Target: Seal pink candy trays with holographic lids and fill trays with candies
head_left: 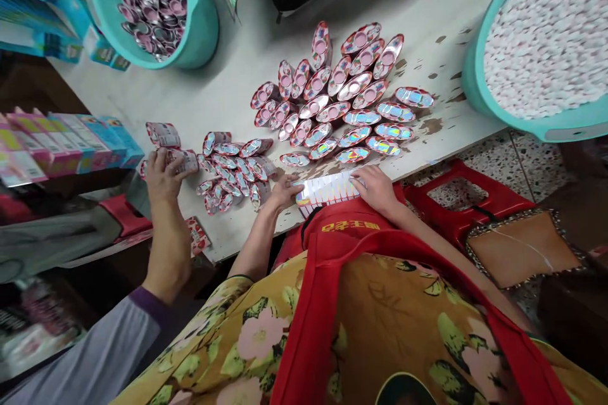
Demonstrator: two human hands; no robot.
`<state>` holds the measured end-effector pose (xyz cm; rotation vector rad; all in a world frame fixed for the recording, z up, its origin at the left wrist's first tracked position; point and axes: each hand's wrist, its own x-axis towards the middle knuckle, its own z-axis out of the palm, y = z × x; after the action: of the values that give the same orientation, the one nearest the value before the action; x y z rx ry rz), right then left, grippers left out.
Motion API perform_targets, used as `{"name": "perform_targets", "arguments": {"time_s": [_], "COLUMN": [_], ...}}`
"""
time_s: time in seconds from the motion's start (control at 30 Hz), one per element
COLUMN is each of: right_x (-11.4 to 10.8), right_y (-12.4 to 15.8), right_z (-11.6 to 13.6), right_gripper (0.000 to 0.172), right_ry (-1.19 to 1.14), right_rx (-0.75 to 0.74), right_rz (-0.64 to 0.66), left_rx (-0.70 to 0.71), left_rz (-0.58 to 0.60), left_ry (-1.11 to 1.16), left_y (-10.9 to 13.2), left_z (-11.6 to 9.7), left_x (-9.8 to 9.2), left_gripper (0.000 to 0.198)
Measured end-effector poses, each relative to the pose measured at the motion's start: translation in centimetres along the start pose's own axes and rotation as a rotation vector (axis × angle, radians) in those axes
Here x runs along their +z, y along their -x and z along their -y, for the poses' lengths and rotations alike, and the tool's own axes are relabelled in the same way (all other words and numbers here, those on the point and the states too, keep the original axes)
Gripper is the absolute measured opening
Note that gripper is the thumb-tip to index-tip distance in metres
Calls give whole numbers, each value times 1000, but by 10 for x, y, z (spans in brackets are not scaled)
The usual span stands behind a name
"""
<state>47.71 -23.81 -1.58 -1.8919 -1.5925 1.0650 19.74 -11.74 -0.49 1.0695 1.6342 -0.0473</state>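
Note:
At the table's front edge, against the red apron, lies a bundle of shiny, rainbow-reflecting flat packets. My left hand is closed on the bundle's left end, thumb on top. My right hand grips the right end with bent fingers. Just beyond stand many oval pouches; those at the back have pink round pieces inside, while the nearer ones show only shiny inner walls. Left of my left hand is a cluster of similar pouches. The underside of the bundle is hidden.
A co-worker's hand rests on pouches at the left. A teal tub holds pink-lined metal pieces; another teal tub holds small whitish pieces. Coloured boxes line the left side. A red stool stands at right.

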Motion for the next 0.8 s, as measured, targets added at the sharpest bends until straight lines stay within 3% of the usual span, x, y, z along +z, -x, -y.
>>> {"name": "perform_targets", "arguments": {"time_s": [0.07,0.17,0.3,0.47,0.57,0.7,0.8], "right_x": [9,28,48,56,58,59,62], "right_y": [-20,-46,-67,-75,-78,-83,-87], "right_z": [24,62,92,90,88,88,86], "right_gripper": [30,37,31,31,32,32,31], "right_ry": [63,171,235,202,202,203,192], "right_rx": [-117,-218,-123,28,66,79,98], "right_rz": [121,278,464,461,461,472,480], "left_rx": [56,237,368,608,641,637,639], "left_rz": [7,41,-26,-196,-248,-185,-191], "left_ry": [147,148,-34,-456,-685,-749,-708], "left_y": [-3,-1,5,15,24,31,34], "left_z": [5,8,16,28,35,45,50], "left_x": [7,3,-2,10,15,19,21], "left_gripper": [36,28,18,25,38,49,41]}}
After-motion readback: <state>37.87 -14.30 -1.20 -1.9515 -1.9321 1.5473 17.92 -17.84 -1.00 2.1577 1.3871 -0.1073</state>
